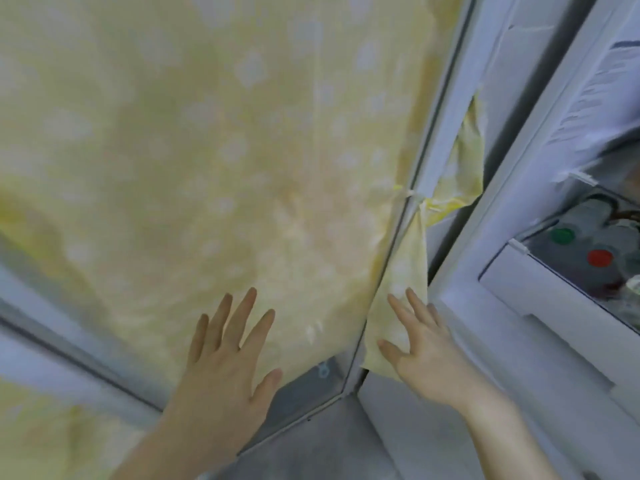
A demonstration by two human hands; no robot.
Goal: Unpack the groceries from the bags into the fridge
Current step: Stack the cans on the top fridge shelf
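Door (346, 382): the fridge door fills the left and middle of the view, tilted; a grey strip of it shows bare at the lower edge.
Cloth (207, 133): yellow, with pale diamond marks, spread over the door's face; a loose flap of it hangs past the door's right edge.
Left hand (225, 368): raised from a bare forearm at the lower left, palm flat against the cloth on the door, back of the hand to the camera. Its fingers (239, 317) are straight and spread wide, the thumb out to the right; they grip nothing.
Right hand (426, 362): raised from the lower right, wrist bent, laid on the hanging flap at the door's edge. Its fingers (415, 306) are stretched and fanned, thumb out to the left, pressing the flap rather than pinching it.
Fridge (519, 306): open to the right, white frame and inner wall in view.
Bottles (588, 251): in the fridge at the far right, one green cap and one red cap, seen from above; all blurred.
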